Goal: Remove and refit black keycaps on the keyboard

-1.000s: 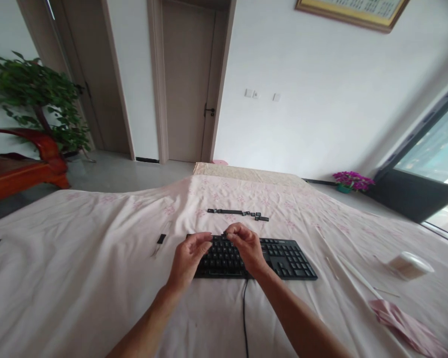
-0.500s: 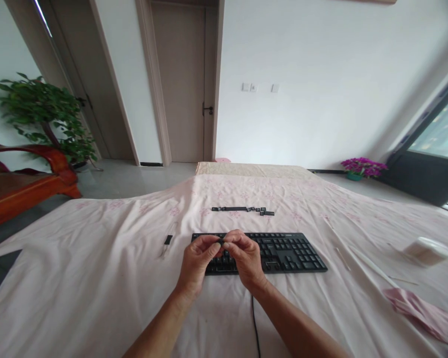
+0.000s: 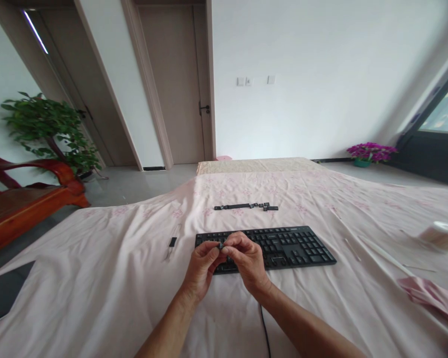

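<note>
Between the fingertips of both hands is a small dark keycap [image 3: 221, 245], mostly covered by the fingers. My left hand [image 3: 202, 266] pinches it from the left. From the right, my right hand [image 3: 247, 258] closes on it with thumb and fingers. Both hands are over the left half of a black keyboard [image 3: 294, 243], hiding part of its keys. Beyond the keyboard, several loose black keycaps lie in a row with a long space bar [image 3: 239, 206]. A thin wire tool with a black handle [image 3: 172, 242] rests left of the keyboard.
A pale pink flowered cloth [image 3: 134, 278] covers the surface. At right are a clear round container [image 3: 440, 236], thin sticks [image 3: 353, 249] and a pink cloth [image 3: 431, 298]. A dark flat object [image 3: 7, 293] lies at left. The keyboard's cable [image 3: 265, 328] runs towards me.
My view has turned and tilted slightly, so the scene sits a little differently. Both hands keep their pinch, and the small keycap between them shows a lighter side now.
</note>
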{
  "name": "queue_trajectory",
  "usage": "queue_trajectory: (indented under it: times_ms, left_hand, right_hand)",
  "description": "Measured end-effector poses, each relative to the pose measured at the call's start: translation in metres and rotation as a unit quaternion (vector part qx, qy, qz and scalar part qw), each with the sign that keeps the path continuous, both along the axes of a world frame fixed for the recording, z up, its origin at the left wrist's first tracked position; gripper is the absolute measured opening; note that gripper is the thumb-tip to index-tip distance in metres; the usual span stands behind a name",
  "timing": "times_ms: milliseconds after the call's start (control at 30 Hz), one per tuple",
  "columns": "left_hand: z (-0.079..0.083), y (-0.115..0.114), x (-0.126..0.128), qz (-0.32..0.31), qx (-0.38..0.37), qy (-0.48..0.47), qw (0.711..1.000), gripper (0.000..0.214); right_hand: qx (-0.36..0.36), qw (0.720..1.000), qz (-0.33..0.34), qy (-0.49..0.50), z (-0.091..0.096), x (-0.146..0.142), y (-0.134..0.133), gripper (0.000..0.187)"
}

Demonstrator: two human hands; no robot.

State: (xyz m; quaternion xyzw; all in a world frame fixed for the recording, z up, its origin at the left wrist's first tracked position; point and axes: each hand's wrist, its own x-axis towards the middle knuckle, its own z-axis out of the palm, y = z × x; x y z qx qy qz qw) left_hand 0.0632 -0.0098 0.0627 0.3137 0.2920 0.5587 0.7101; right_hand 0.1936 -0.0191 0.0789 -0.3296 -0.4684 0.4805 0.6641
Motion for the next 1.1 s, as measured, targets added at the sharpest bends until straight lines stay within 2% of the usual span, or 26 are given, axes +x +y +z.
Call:
queue_trajectory:
  times_ms: [267,433,500,700,800,867,967,1033,1100]
  left_hand:
    - [0.001,0.000,-0.003,-0.020,0.002,0.009,1.000,0.024]
    - [0.003,0.001,-0.005,-0.032,-0.034,0.017,0.999,0.027]
    - [0.004,0.001,-0.004,-0.037,-0.042,0.020,0.998,0.027]
    - [0.006,0.001,-0.004,-0.060,-0.036,0.025,0.997,0.031]
    - [0.005,0.002,-0.005,-0.055,-0.053,0.030,0.997,0.030]
    - [0.005,0.002,-0.004,-0.050,-0.064,0.010,0.997,0.030]
    - [0.005,0.001,-0.001,-0.052,-0.062,-0.021,0.997,0.027]
    - [0.006,0.000,0.001,-0.057,-0.056,-0.025,0.996,0.025]
    - [0.006,-0.001,0.002,-0.060,-0.059,-0.017,0.996,0.024]
  right_hand:
    - [-0.004,0.997,-0.013,-0.080,0.012,0.003,-0.004,0.015]
    - [-0.071,0.988,0.069,-0.116,0.024,0.009,-0.002,0.024]
    - [-0.091,0.985,0.079,-0.122,0.025,0.010,-0.001,0.028]
    - [-0.102,0.981,0.059,-0.154,0.015,0.014,0.004,0.027]
    - [-0.049,0.974,-0.014,-0.222,0.010,0.015,0.004,0.017]
    - [0.035,0.949,-0.075,-0.303,0.011,0.016,0.002,0.011]
    - [0.137,0.885,-0.114,-0.431,0.018,0.018,-0.004,0.019]
    - [0.161,0.849,-0.127,-0.487,0.023,0.020,-0.008,0.021]
    - [0.166,0.825,-0.133,-0.524,0.027,0.022,-0.010,0.021]
